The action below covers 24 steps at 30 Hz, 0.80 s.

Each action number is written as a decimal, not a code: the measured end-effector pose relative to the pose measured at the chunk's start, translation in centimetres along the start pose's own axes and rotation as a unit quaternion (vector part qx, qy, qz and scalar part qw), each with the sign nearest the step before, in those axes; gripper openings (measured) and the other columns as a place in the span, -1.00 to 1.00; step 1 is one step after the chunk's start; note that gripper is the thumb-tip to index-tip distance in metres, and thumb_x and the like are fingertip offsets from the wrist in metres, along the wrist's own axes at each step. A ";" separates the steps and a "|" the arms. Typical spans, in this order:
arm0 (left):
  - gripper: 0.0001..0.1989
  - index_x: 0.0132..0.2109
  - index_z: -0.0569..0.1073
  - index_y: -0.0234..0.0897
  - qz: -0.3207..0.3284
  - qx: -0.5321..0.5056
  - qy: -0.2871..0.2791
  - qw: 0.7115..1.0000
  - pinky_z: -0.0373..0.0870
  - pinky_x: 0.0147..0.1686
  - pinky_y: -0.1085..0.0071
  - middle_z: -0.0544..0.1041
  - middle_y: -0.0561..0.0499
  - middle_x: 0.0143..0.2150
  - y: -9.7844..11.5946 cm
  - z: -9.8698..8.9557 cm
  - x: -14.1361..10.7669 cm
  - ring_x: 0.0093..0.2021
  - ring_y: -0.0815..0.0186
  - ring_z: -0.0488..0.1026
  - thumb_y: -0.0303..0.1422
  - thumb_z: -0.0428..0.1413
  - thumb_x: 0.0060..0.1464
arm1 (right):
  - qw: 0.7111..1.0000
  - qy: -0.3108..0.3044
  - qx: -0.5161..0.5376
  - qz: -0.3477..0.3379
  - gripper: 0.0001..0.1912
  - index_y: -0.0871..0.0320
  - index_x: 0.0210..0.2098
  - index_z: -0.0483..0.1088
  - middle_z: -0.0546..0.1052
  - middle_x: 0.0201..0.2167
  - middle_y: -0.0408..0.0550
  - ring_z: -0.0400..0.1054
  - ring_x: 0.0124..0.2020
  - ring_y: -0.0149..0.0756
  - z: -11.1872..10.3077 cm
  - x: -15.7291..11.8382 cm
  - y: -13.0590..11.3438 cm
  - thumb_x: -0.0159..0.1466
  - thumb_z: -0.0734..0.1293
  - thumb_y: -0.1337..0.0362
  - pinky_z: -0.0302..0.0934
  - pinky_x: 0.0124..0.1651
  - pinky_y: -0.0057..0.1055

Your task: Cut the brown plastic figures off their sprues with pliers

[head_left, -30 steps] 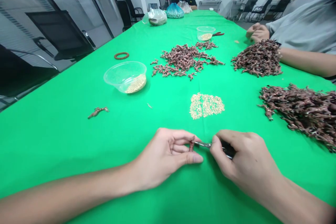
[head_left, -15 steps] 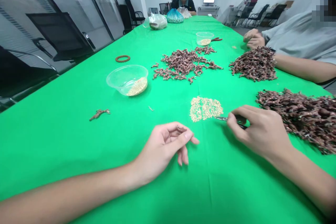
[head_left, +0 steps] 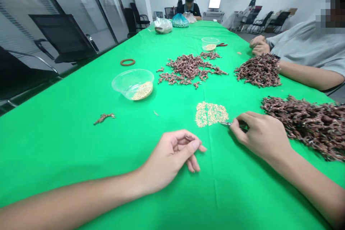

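My left hand (head_left: 178, 158) is closed in a pinch above the green cloth. Thumb and forefinger hold a small brown piece (head_left: 189, 137), mostly hidden by the fingers; it resembles the brown pieces in the piles. Closed around metal tweezers (head_left: 225, 123), my right hand (head_left: 260, 134) rests on the cloth at the right. The tweezers' tip points left, at the edge of a flat spread of tiny pale-gold bits (head_left: 211, 114). To the left stands a clear plastic bowl (head_left: 122, 82) with more such bits in it.
Brown pieces lie in a middle pile (head_left: 188, 68), a near right pile (head_left: 309, 125) and a far right pile (head_left: 258, 70). One loose brown piece (head_left: 104, 118) and a brown ring (head_left: 127, 62) lie left. A co-worker's forearm (head_left: 302, 75) rests at right.
The view has tilted and shifted slightly. My left hand keeps its pinch on the brown piece. The tweezers stay at the lower right edge of the gold bits, their tip barely moved.
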State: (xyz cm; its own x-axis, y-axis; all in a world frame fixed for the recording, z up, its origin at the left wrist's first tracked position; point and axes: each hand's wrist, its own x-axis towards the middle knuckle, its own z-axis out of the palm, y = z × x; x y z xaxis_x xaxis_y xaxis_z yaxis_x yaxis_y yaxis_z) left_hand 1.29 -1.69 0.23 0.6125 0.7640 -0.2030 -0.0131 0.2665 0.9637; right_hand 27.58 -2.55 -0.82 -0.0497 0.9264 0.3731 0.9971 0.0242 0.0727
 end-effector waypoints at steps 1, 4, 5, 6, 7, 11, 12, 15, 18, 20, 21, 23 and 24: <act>-0.74 -0.19 0.48 -0.42 0.001 -0.001 0.000 1.000 0.47 -0.50 0.50 0.60 -0.08 -0.37 0.0 0.0 0.0 -0.52 0.38 0.53 -0.23 0.14 0.24 | 1.000 -0.005 -0.001 0.000 -0.62 0.16 -0.44 0.50 0.50 -0.53 -0.06 0.27 -0.55 -0.34 0.1 0.0 0.0 0.31 0.21 0.07 -0.16 -0.49 -0.38; -0.73 -0.19 0.46 -0.41 0.002 0.004 0.000 1.000 0.40 -0.57 0.54 0.61 -0.14 -0.22 0.0 -0.2 0.0 -0.53 0.42 0.52 -0.22 0.13 0.25 | 1.000 -0.014 0.006 0.012 -0.61 0.16 -0.48 0.47 0.49 -0.54 -0.06 0.23 -0.58 -0.36 0.3 0.0 0.0 0.31 0.20 0.07 -0.20 -0.48 -0.38; -0.73 -0.19 0.45 -0.40 0.001 0.009 -0.001 1.000 0.34 -0.61 0.56 0.60 -0.14 -0.21 0.0 -0.2 0.1 -0.55 0.43 0.51 -0.22 0.12 0.25 | 1.000 -0.014 0.014 0.019 -0.59 0.16 -0.51 0.45 0.48 -0.55 -0.06 0.21 -0.59 -0.37 0.3 0.1 0.0 0.30 0.20 0.06 -0.21 -0.47 -0.38; -0.74 -0.19 0.44 -0.39 0.000 0.014 -0.002 1.000 0.28 -0.64 0.59 0.60 -0.14 -0.22 0.0 -0.3 0.0 -0.57 0.45 0.49 -0.22 0.11 0.25 | 0.999 -0.012 0.022 0.027 -0.58 0.17 -0.54 0.43 0.47 -0.57 -0.06 0.19 -0.60 -0.37 0.4 0.1 0.0 0.29 0.20 0.05 -0.22 -0.47 -0.37; -0.75 -0.19 0.43 -0.39 0.000 0.020 -0.003 1.000 0.23 -0.66 0.60 0.60 -0.12 -0.24 0.0 -0.4 0.0 -0.59 0.47 0.46 -0.23 0.11 0.25 | 0.999 -0.010 0.032 0.035 -0.58 0.17 -0.56 0.41 0.46 -0.57 -0.05 0.17 -0.61 -0.38 0.4 0.1 -0.1 0.28 0.20 0.05 -0.22 -0.47 -0.37; -0.80 -0.23 0.42 -0.38 0.016 0.049 0.008 0.999 0.19 -0.62 0.61 0.46 0.07 -0.47 -0.1 -0.2 -0.4 -0.60 0.53 0.28 -0.29 0.19 0.17 | 0.993 -0.010 0.101 0.062 -0.58 0.17 -0.60 0.38 0.39 -0.63 -0.09 0.11 -0.62 -0.41 -0.3 0.1 -0.6 0.27 0.20 0.07 -0.12 -0.47 -0.37; -0.80 -0.24 0.42 -0.37 0.028 0.064 0.017 0.997 0.19 -0.60 0.61 0.41 0.11 -0.50 -0.1 -0.1 -0.5 -0.59 0.53 0.24 -0.30 0.21 0.15 | 0.988 -0.020 0.136 0.071 -0.58 0.16 -0.61 0.37 0.34 -0.67 -0.12 0.08 -0.64 -0.42 -0.7 0.0 -0.9 0.28 0.19 0.08 -0.09 -0.47 -0.38; -0.84 -0.21 0.43 -0.36 0.107 0.158 0.053 0.980 0.05 -0.64 0.62 0.29 0.19 -0.56 -0.4 -0.1 -0.6 -0.61 0.56 0.09 -0.34 0.21 0.15 | 0.926 -0.135 0.336 0.112 -0.53 0.15 -0.63 0.33 0.26 -0.72 -0.17 0.05 -0.67 -0.44 -2.0 -0.4 -2.3 0.32 0.12 0.10 -0.10 -0.56 -0.42; -0.79 -0.11 0.46 -0.35 0.320 0.306 0.076 0.893 0.03 -0.67 0.60 0.33 0.21 -0.56 -0.6 -0.6 -0.1 -0.65 0.57 0.05 -0.44 0.26 0.10 | 0.748 -0.259 0.587 0.170 -0.56 0.16 -0.60 0.33 0.35 -0.65 -0.14 0.12 -0.66 -0.45 -3.1 -1.0 -4.1 0.30 0.14 0.07 -0.04 -0.59 -0.46; -0.72 -0.08 0.48 -0.38 0.447 0.370 0.091 0.809 0.15 -0.61 0.60 0.40 0.19 -0.55 -0.7 -0.9 0.2 -0.64 0.56 0.18 -0.49 0.30 0.03 | 0.710 -0.276 0.626 0.167 -0.58 0.17 -0.61 0.34 0.34 -0.67 -0.15 0.12 -0.66 -0.47 -3.6 -1.5 -5.1 0.27 0.17 0.07 -0.05 -0.60 -0.48; -0.69 -0.07 0.49 -0.40 0.480 0.386 0.103 0.781 0.20 -0.58 0.60 0.42 0.18 -0.55 -0.7 -1.0 0.3 -0.63 0.55 0.23 -0.50 0.32 0.02 | 0.698 -0.282 0.637 0.167 -0.59 0.17 -0.61 0.33 0.33 -0.68 -0.16 0.12 -0.67 -0.48 -3.7 -1.7 -5.5 0.26 0.19 0.08 -0.05 -0.60 -0.49; -0.67 -0.04 0.49 -0.39 0.498 0.397 0.133 0.759 0.27 -0.55 0.60 0.45 0.17 -0.55 -0.6 -0.9 0.4 -0.62 0.53 0.28 -0.49 0.32 0.03 | 0.691 -0.290 0.641 0.167 -0.60 0.18 -0.61 0.33 0.32 -0.69 -0.17 0.12 -0.67 -0.49 -3.7 -2.1 -6.1 0.26 0.20 0.10 -0.04 -0.60 -0.50; -0.69 -0.04 0.50 -0.38 0.498 0.399 0.146 0.756 0.29 -0.53 0.60 0.47 0.17 -0.55 -0.6 -0.8 0.4 -0.61 0.52 0.30 -0.49 0.30 0.04 | 0.691 -0.290 0.640 0.169 -0.61 0.18 -0.61 0.34 0.31 -0.69 -0.18 0.12 -0.67 -0.49 -3.6 -2.3 -6.3 0.26 0.20 0.11 -0.04 -0.60 -0.51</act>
State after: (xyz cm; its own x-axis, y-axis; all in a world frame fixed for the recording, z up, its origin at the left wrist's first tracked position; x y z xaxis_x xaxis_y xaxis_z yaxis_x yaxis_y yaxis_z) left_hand 0.92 -1.09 -0.60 0.4107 0.4810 0.7746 0.1997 -0.8763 0.4384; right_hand 21.24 -6.18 1.17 -0.1405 0.9461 -0.2918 0.1985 -0.2618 -0.9445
